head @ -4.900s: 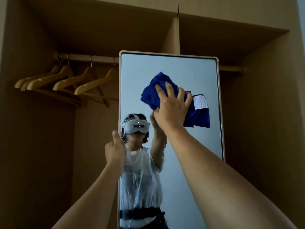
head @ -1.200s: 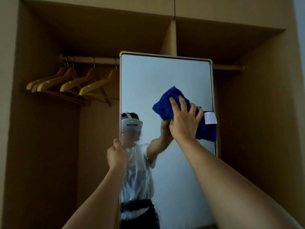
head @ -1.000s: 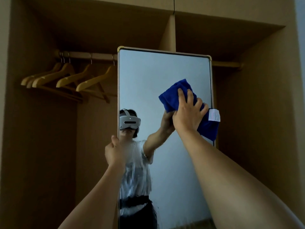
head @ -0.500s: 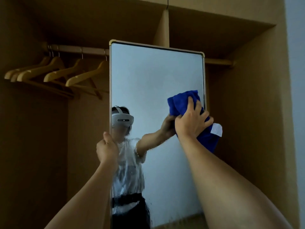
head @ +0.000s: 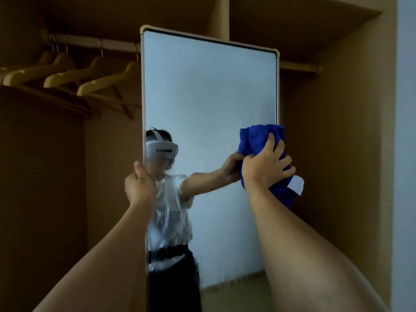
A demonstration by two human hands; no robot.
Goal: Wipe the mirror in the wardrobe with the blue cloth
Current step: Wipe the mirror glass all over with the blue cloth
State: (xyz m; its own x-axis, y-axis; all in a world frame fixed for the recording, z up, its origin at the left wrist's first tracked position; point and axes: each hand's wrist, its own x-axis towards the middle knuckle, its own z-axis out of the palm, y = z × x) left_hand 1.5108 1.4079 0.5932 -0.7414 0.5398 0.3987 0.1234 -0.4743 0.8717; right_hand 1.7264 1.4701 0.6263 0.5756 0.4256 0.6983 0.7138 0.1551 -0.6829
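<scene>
Against the smooth mirror (head: 209, 97), right hand (head: 265, 170) presses bunched blue cloth (head: 256, 138).

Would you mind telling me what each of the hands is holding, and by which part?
Right hand grips the bunched blue cloth around its middle; left hand grips the mirror by its left edge.

mirror (head: 209, 104) btm cut off, cloth (head: 254, 140) hides R edge

I count: mirror (head: 209, 97) x1 | blue cloth (head: 258, 140) x1 | wooden hangers (head: 67, 75) x4, possibly a fifth at the far-left edge, can't tell | hanging rail (head: 90, 42) x1 | hands x2: left hand (head: 139, 188), right hand (head: 265, 167) | white label (head: 296, 184) on cloth x1
</scene>
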